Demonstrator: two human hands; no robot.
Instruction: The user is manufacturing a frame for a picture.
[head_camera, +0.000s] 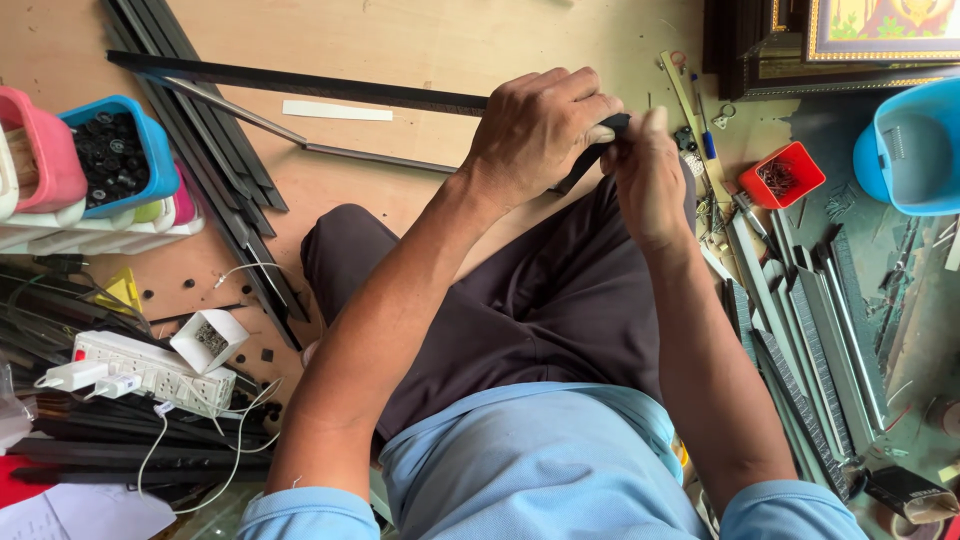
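Bare plywood floor (420, 45), daylit; dark mat (850, 150) at right.

There is only one view, from a camera on the person's head, looking steeply down over their own chest and lap at the floor. It sits close: the left hand (540, 130) and right hand (650, 180) meet in the upper middle of the frame, forearms running up from the bottom edge.
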